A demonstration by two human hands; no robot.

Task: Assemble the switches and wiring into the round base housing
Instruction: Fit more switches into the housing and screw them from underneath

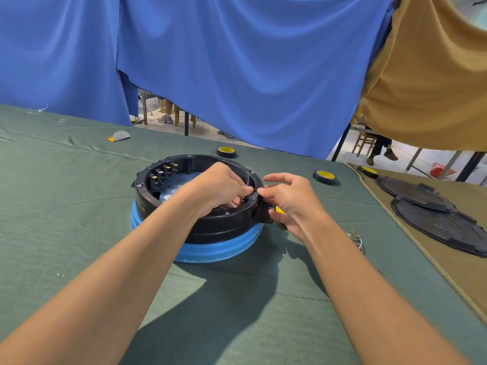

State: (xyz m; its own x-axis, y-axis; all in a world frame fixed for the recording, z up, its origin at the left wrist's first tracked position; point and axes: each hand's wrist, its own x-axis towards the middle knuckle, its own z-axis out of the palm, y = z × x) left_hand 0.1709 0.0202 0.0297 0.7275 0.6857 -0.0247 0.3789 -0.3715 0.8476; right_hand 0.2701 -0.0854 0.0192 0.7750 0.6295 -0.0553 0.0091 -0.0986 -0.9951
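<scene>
Left hand curls inside the round base housing, its grip hidden; my right hand pinches the rim. Sitting on green cloth, the housing looks rigid and light, best steadied by its rim.

a makeshift assembly workshop is showing: tape rolls and black round covers are lying on a cloth-covered table right of the right hand, blue sheets are hanging beyond it.
</scene>
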